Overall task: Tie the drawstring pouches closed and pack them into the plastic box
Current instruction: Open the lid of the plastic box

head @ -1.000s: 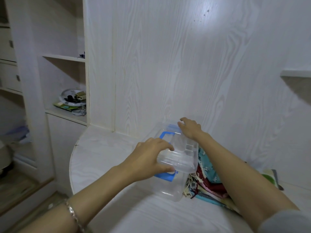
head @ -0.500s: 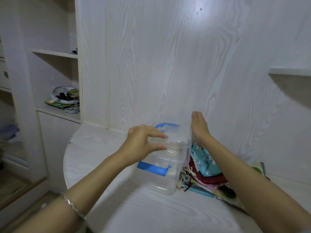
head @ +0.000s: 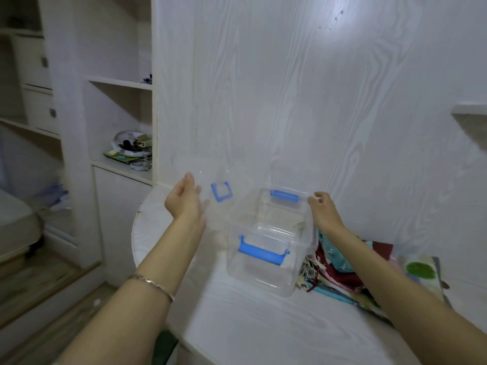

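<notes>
A pale wood-grain wall panel (head: 290, 101) fills the back of the view, and the white bench (head: 263, 327) with a rounded edge runs up against it. To the left stands a shelf unit (head: 121, 167) that holds a round white object and some cables. On the bench sits the clear plastic box (head: 263, 275), open at the top, with nothing visible inside. Just beside it on the right, against its wall, lies a heap of patterned drawstring pouches (head: 342, 270) in teal, dark red and cream; how their cords lie is too small to make out. The box's clear lid (head: 224, 172) is held in the air to the left of the box, tilted and blurred. The left hand (head: 184, 202) holds it by its near edge, thumb up and fingers behind the plastic. The right hand (head: 322, 209) is at the box's far right corner with its fingers loosely curled at the rim; whether it grips the rim I cannot tell. Blue clips sit at the near end (head: 261, 252) and the far end (head: 284, 197) of the box, a blue square handle (head: 220, 191) shows in the lid, and a thin bracelet (head: 152, 284) circles the left wrist.
</notes>
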Tool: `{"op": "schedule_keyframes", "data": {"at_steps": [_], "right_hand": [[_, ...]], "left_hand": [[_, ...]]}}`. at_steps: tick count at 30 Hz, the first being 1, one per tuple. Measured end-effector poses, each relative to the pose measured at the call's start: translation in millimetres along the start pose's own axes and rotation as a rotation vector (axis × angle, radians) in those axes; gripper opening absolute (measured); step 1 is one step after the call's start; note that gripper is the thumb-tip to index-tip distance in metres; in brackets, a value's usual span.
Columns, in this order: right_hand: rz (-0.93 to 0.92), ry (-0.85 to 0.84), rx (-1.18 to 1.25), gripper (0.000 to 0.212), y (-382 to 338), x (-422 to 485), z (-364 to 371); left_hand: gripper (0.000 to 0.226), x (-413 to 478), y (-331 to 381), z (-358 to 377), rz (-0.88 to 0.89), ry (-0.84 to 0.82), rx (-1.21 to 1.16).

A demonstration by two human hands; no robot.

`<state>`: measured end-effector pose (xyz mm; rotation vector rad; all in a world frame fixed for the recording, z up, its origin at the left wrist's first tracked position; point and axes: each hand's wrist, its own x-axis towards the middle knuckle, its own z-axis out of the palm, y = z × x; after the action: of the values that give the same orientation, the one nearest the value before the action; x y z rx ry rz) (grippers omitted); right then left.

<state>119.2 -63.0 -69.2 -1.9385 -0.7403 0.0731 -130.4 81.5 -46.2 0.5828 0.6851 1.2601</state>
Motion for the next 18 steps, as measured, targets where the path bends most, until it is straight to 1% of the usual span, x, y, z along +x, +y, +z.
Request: {"op": "schedule_keyframes", "data": {"at_steps": [2, 5, 8, 10, 12, 16, 18], "right_hand": [[0.05, -0.007, 0.044, 0.048, 2.3, -2.0, 4.7], [0.091, 0.056, 0.101, 0.049, 1.8, -4.1, 7.6], [0.11, 0.122, 0.149, 0.048, 0.0, -7.8, 12.1], [0.108, 0.164, 0.168, 0.046, -0.3, -9.1, 15.6], [0.116, 0.189, 0.19, 0.046, -0.3, -9.2, 17.2], [0.128, 0.185, 0.214, 0.045, -0.1, -11.0, 17.2], [0.132, 0.185, 0.219, 0.044, -0.2, -12.2, 16.4]], "left_hand": [[0.029, 9.7, -10.3, -11.9, -0.086, 0.076, -0.03], [0.027, 24.1, -28.7, -29.2, -0.165, 0.159, -0.016], [0.024, 39.2, -42.5, -45.4, -0.209, 0.208, 0.02], [0.027, 47.3, -51.3, -54.8, -0.245, 0.215, 0.076], [0.025, 52.8, -57.6, -62.8, -0.26, 0.205, 0.225], [0.035, 66.5, -62.8, -79.5, -0.173, 0.147, 0.806], [0.043, 77.3, -65.8, -87.5, -0.14, 0.115, 1.024]]}}
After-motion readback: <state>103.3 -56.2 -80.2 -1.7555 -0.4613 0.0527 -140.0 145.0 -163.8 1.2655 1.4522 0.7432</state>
